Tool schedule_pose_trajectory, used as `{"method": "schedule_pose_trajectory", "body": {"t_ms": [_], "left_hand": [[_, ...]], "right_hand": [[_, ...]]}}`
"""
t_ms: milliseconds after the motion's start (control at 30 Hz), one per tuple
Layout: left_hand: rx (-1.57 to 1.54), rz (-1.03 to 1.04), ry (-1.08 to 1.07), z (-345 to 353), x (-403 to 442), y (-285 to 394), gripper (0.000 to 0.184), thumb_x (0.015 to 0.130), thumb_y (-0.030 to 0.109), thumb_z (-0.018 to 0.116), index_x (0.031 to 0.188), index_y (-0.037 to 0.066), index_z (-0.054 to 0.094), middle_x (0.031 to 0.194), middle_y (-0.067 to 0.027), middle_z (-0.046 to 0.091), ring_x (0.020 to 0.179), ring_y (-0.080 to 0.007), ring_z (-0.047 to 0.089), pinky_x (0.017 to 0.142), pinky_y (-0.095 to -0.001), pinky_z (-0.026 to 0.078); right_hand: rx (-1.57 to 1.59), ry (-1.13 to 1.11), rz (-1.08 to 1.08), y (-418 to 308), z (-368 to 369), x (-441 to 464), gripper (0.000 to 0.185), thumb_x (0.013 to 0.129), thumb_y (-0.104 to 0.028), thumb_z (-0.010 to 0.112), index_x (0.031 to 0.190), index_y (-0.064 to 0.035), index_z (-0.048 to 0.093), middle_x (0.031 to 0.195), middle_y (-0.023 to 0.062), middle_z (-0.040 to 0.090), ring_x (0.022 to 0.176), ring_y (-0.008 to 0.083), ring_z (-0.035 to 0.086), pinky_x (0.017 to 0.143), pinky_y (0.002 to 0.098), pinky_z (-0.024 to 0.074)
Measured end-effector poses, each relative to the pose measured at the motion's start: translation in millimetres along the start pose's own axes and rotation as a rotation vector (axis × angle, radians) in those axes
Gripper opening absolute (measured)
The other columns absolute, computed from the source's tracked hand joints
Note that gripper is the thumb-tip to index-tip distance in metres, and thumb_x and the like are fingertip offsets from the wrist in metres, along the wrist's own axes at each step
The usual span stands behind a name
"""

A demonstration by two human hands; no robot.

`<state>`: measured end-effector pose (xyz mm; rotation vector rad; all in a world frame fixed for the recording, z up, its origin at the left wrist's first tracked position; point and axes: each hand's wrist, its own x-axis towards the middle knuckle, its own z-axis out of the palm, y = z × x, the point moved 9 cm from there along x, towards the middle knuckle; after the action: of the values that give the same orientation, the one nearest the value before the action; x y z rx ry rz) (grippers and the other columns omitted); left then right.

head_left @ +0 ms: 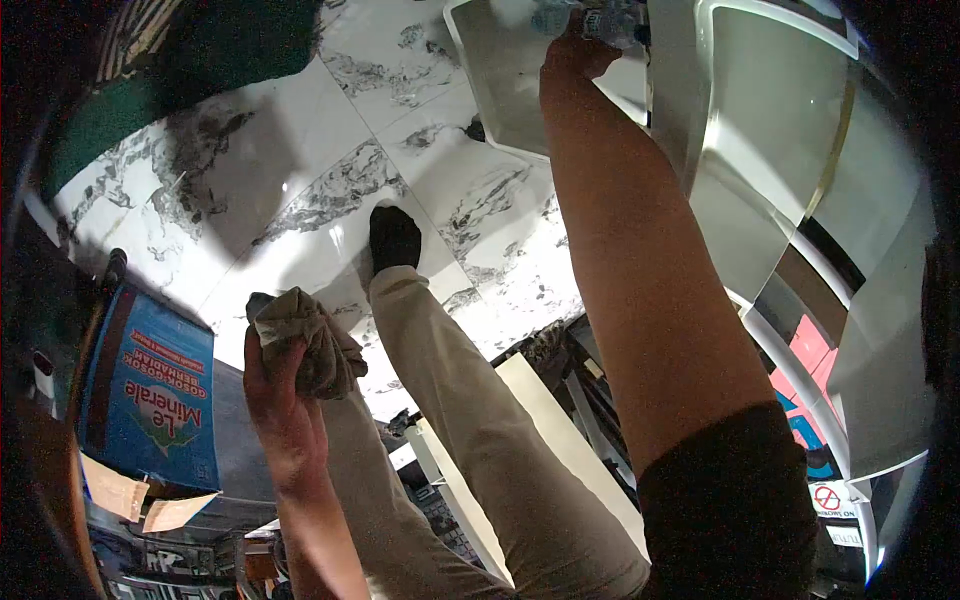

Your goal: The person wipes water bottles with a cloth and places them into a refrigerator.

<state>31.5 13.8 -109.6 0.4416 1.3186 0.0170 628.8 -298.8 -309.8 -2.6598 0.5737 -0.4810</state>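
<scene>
My left hand (283,390) is closed around a crumpled grey-brown cloth (312,340), held above the floor on the left. My right arm stretches far forward. At the top edge, my right hand (582,55) is closed on what looks like a clear plastic bottle (612,24), partly cut off by the frame. This hand is over a pale, rimmed open bin or drawer (505,90) on the floor. Its fingers are only partly visible.
White marbled tiles (330,190) cover the floor. A blue printed cardboard box (150,390) with open flaps stands left. A dark green cloth or mat (210,60) lies upper left. Pale glossy panels (770,130) rise on the right, above a no-smoking sign (832,498). My socked foot (394,238) is mid-frame.
</scene>
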Motion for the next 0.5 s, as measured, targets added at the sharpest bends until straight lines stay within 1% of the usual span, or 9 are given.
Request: {"method": "schedule_pose_trajectory", "body": {"t_ms": [67, 100, 200, 267, 300, 367, 400, 467, 500], "left_hand": [[0.099, 0.084, -0.012, -2.3, -1.7, 4.8, 0.058, 0.096, 0.012, 0.069, 0.149, 0.001, 0.050, 0.136, -0.0130, 0.062, 0.127, -0.0250, 0.061, 0.108, -0.0375, 0.049], [0.101, 0.087, -0.007, -5.2, -2.8, 4.3, 0.058, 0.096, 0.012, 0.069, 0.149, 0.001, 0.050, 0.136, -0.0130, 0.062, 0.127, -0.0250, 0.061, 0.108, -0.0375, 0.049], [0.107, 0.087, -0.056, -11.0, -6.7, 0.0, 0.056, 0.096, 0.010, 0.068, 0.149, 0.001, 0.050, 0.137, -0.0124, 0.061, 0.130, -0.0254, 0.059, 0.109, -0.0383, 0.049], [0.154, 0.166, -0.054, -17.5, -11.2, -1.5, 0.056, 0.097, 0.010, 0.068, 0.149, 0.002, 0.050, 0.138, -0.0119, 0.060, 0.131, -0.0255, 0.058, 0.110, -0.0389, 0.048], [0.169, 0.197, -0.056, -19.1, -15.1, -2.4, 0.056, 0.097, 0.010, 0.068, 0.149, 0.002, 0.050, 0.138, -0.0118, 0.060, 0.131, -0.0255, 0.058, 0.111, -0.0391, 0.048], [0.207, 0.217, -0.032, -14.4, -28.8, 6.2, 0.056, 0.099, 0.011, 0.068, 0.151, 0.004, 0.049, 0.141, -0.0120, 0.058, 0.131, -0.0259, 0.058, 0.112, -0.0405, 0.047], [0.218, 0.234, -0.023, -8.4, -37.6, 15.8, 0.056, 0.099, 0.012, 0.068, 0.152, 0.005, 0.049, 0.142, -0.0120, 0.057, 0.131, -0.0261, 0.058, 0.113, -0.0409, 0.047], [-0.197, -0.003, 0.034, 17.0, -61.8, 17.8, 0.058, 0.101, 0.016, 0.069, 0.154, 0.008, 0.048, 0.148, -0.0132, 0.054, 0.134, -0.0274, 0.056, 0.114, -0.0433, 0.047], [-0.199, 0.026, 0.025, 18.7, -72.1, 21.6, 0.058, 0.101, 0.016, 0.069, 0.154, 0.008, 0.048, 0.148, -0.0132, 0.054, 0.134, -0.0274, 0.056, 0.114, -0.0433, 0.047]], "right_hand": [[0.080, 0.049, -0.267, -24.1, -14.1, -9.8, 0.109, 0.076, -0.059, 0.090, 0.152, 0.0042, 0.044, 0.152, 0.0277, 0.052, 0.132, 0.0394, 0.058, 0.114, 0.0457, 0.0455], [0.082, 0.044, -0.264, -25.3, -18.7, -17.8, 0.109, 0.076, -0.059, 0.090, 0.152, 0.0042, 0.044, 0.152, 0.0277, 0.052, 0.132, 0.0394, 0.058, 0.114, 0.0457, 0.0455], [0.102, -0.159, -0.055, -24.9, -20.8, -48.8, 0.086, 0.090, -0.042, 0.077, 0.152, 0.0067, 0.041, 0.157, 0.0286, 0.046, 0.140, 0.0368, 0.051, 0.119, 0.0468, 0.0402], [0.118, -0.285, 0.081, -31.2, -36.7, -75.6, 0.072, 0.100, -0.030, 0.069, 0.152, 0.0084, 0.039, 0.159, 0.0292, 0.042, 0.145, 0.0351, 0.047, 0.122, 0.0475, 0.0366], [0.415, -0.287, 0.149, -29.5, -51.9, -93.0, 0.062, 0.100, -0.026, 0.068, 0.143, 0.0103, 0.043, 0.151, 0.0294, 0.048, 0.136, 0.0371, 0.052, 0.118, 0.0463, 0.0399], [0.646, -0.297, 0.255, -56.1, -106.3, -151.2, 0.048, 0.099, -0.019, 0.067, 0.131, 0.0112, 0.048, 0.136, 0.0280, 0.058, 0.121, 0.0376, 0.059, 0.109, 0.0437, 0.0442], [0.572, -0.304, 0.295, -78.5, -145.7, -180.8, 0.043, 0.099, -0.016, 0.067, 0.128, 0.0102, 0.050, 0.129, 0.0264, 0.061, 0.115, 0.0361, 0.061, 0.104, 0.0424, 0.0453], [0.184, -0.421, -0.168, -82.6, -164.2, -204.5, 0.046, 0.099, -0.019, 0.066, 0.129, 0.0088, 0.047, 0.121, 0.0272, 0.058, 0.117, 0.0389, 0.059, 0.103, 0.0495, 0.0471], [0.180, -0.464, -0.247, -72.9, -178.4, -225.5, 0.040, 0.098, -0.019, 0.068, 0.124, 0.0063, 0.053, 0.119, 0.0278, 0.060, 0.116, 0.0408, 0.059, 0.101, 0.0505, 0.0461]]}}
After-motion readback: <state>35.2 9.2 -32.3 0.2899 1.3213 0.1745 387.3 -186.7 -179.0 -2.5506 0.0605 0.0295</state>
